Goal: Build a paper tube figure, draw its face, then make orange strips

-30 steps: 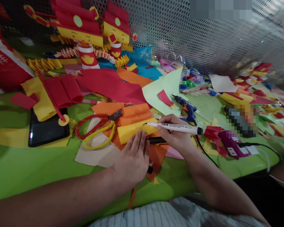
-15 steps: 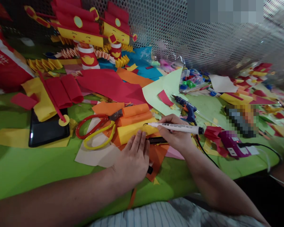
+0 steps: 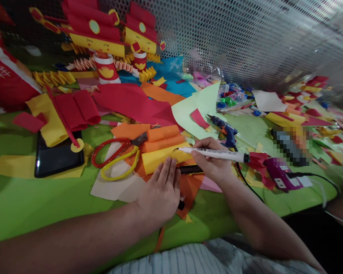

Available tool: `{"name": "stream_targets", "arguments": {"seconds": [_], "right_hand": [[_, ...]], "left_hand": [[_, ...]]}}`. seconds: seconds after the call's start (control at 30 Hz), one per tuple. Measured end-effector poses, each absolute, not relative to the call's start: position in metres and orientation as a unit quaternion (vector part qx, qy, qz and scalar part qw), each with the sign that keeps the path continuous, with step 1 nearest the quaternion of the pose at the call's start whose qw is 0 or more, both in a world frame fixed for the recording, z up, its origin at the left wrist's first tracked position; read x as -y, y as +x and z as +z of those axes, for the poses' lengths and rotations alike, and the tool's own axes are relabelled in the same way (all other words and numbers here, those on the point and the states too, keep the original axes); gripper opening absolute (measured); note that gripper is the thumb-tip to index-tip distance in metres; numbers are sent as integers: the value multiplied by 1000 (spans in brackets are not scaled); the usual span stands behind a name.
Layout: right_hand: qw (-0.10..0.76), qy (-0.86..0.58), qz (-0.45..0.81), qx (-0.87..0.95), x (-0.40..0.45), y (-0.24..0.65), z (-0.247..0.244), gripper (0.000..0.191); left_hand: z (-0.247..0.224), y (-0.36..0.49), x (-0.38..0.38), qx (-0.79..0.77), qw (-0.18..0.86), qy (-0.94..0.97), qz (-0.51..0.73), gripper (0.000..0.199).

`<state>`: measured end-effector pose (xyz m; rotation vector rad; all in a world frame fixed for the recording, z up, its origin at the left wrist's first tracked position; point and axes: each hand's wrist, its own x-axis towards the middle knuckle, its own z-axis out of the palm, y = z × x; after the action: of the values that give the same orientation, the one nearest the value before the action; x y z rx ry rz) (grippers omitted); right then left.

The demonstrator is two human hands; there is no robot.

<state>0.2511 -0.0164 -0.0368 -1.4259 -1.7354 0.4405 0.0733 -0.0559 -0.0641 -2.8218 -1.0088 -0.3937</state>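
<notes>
The fingers (image 3: 200,143) of the right hand (image 3: 215,165) are closed on a white marker (image 3: 225,154), its tip over a short dark curved stroke on a yellow paper roll (image 3: 154,161); whether tip and paper touch is too fine to tell. The left hand (image 3: 158,196) grips nothing, its fingers stretched out and pressing on the roll's near side. The roll lies inward from the near edge of the green bench (image 3: 23,205), around the middle of that edge. Two orange rolls (image 3: 163,139) sit against its far side, and scissors (image 3: 140,138) rest just left of it, handles toward the bench's left. A blue glue gun (image 3: 230,134) lies to the right, farther from the near edge. A dark phone (image 3: 60,161) is well to the left, partly under folded paper (image 3: 47,121). Two paper figures (image 3: 103,45) (image 3: 140,38) stand toward the far left corner.
</notes>
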Motion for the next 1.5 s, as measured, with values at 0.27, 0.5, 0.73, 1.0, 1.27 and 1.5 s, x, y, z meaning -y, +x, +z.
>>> {"name": "stream_targets", "arguments": {"seconds": [0.27, 0.5, 0.73, 1.0, 1.27, 1.5], "right_hand": [[414, -568, 188, 686, 16, 250, -36, 6], [413, -577, 167, 685, 16, 251, -34, 5], [417, -576, 157, 685, 16, 254, -35, 4], [420, -559, 137, 702, 15, 253, -36, 5], [415, -553, 167, 703, 16, 252, -37, 5], [425, -567, 154, 688, 15, 252, -38, 5]], "left_hand": [[-63, 74, 55, 332, 64, -931, -133, 45], [-64, 73, 56, 336, 61, -932, -122, 45], [-65, 74, 56, 339, 67, -928, -138, 45], [-65, 74, 56, 337, 61, -929, -141, 45], [-63, 75, 55, 335, 82, -926, -151, 45], [-64, 74, 56, 333, 84, -928, -144, 45]]}}
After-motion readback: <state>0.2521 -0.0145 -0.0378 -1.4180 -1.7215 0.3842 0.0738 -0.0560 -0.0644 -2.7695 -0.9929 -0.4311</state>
